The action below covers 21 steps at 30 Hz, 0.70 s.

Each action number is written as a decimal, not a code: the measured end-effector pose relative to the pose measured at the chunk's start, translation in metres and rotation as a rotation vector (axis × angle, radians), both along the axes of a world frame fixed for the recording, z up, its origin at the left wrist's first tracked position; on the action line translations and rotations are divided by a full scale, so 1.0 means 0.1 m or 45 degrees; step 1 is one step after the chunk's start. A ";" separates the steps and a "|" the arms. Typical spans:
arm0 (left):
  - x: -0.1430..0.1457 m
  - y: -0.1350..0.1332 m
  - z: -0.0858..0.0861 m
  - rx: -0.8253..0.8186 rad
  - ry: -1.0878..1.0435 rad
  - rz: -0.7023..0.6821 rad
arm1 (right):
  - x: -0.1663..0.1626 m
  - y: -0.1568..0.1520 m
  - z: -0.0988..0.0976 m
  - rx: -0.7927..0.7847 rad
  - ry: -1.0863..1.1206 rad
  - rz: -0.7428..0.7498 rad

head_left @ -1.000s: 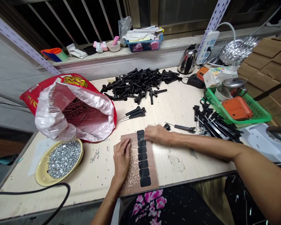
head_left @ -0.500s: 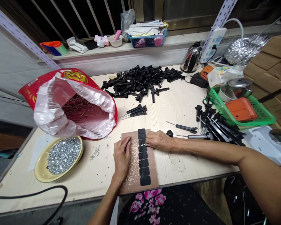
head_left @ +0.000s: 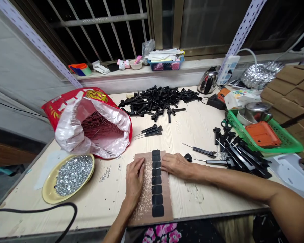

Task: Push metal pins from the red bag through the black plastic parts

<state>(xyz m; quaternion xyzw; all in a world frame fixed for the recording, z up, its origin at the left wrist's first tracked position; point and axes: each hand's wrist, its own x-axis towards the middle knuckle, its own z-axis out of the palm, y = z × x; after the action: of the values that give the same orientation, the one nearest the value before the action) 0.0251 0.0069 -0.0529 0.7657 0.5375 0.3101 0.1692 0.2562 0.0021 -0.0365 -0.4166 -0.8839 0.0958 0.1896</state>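
Note:
A brown board (head_left: 147,202) with pale worn specks lies at the table's front edge. Down its middle runs a row of several black rounded rectangular pieces (head_left: 156,190). My left hand (head_left: 134,177) rests at the board's left side, fingers curled together with the thumb beside them; whatever they hold, if anything, is hidden. From the right, my right hand (head_left: 176,165) reaches over the board's edge, its closed fingertips beside the upper pieces. A tiny pale, shiny bit shows at those fingertips, too small to name.
A yellow bowl (head_left: 47,189) of small silvery metal parts and a red-and-white bag (head_left: 71,133) of reddish-brown rods stand left. Black handle-like parts (head_left: 159,99) are piled behind. At right are black tools with metal shafts (head_left: 243,157) and a green basket (head_left: 288,143).
The view has tilted upward, so the table sits lower in the picture. Both hands stay at the board, with little visible change in their grip.

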 end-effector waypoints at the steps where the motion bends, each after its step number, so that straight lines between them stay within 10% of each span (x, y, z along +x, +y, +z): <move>1: -0.01 0.00 -0.01 0.003 -0.008 0.000 | 0.07 0.00 -0.01 -0.007 0.005 -0.041; 6: -0.04 -0.02 -0.05 0.012 -0.043 0.001 | 0.71 0.11 0.01 -0.067 -0.107 -0.640; 10: -0.04 -0.01 -0.04 0.020 -0.073 0.013 | 0.91 0.26 0.18 0.046 -0.321 -0.652; 21: -0.12 -0.06 0.16 0.099 -0.100 -0.004 | -0.54 1.33 -0.06 0.114 -0.295 -0.304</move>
<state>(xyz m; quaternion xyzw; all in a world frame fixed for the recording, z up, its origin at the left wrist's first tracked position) 0.0134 0.0006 -0.0367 0.7598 0.5169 0.3603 0.1606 0.2020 0.1355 -0.0425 -0.5180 -0.8475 -0.0156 0.1150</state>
